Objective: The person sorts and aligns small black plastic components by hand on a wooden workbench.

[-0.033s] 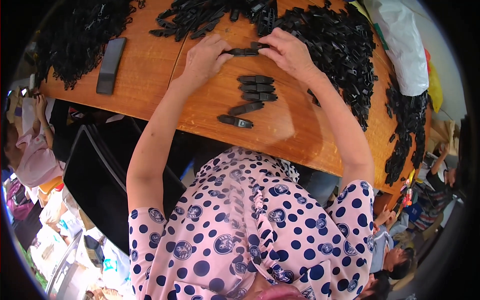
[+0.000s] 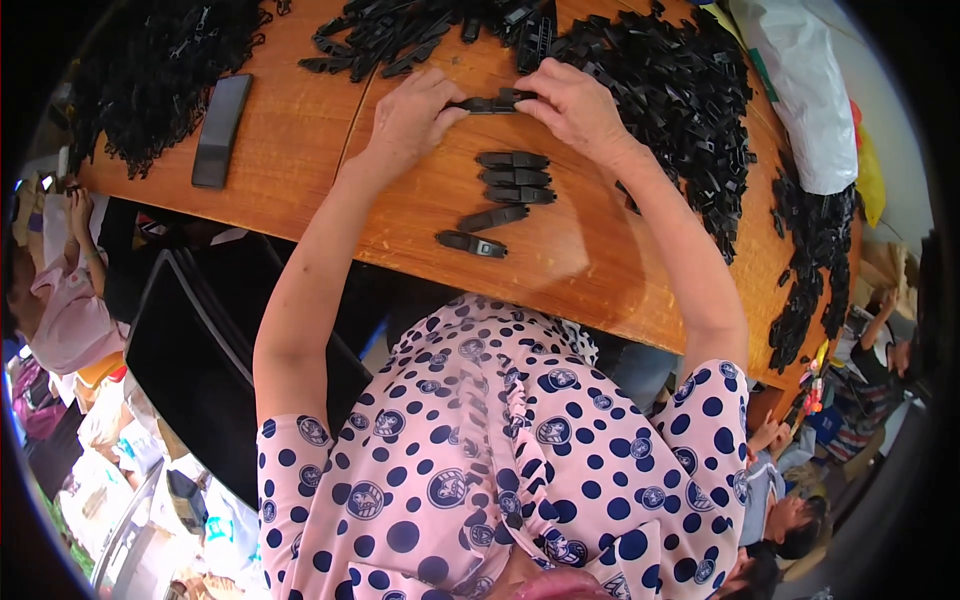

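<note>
Above the wooden table, my left hand (image 2: 410, 115) pinches one end of a slim black plastic piece (image 2: 488, 105), seemingly a clip or buckle part. My right hand (image 2: 578, 108) has its thumb and fingers closed at the other end, where a small black part (image 2: 514, 95) shows by the fingertips. How the two parts join is too small to make out. Below my hands lie several similar black pieces: a close group (image 2: 515, 177), a tilted one (image 2: 492, 217) and the nearest one (image 2: 470, 243).
Heaps of black parts cover the table (image 2: 420, 225) at the far middle (image 2: 385, 40), right (image 2: 690, 110) and far left (image 2: 165, 80). A dark phone-like slab (image 2: 221, 130) lies left. A white bag (image 2: 800, 90) stands at the right edge. Other people sit at both sides.
</note>
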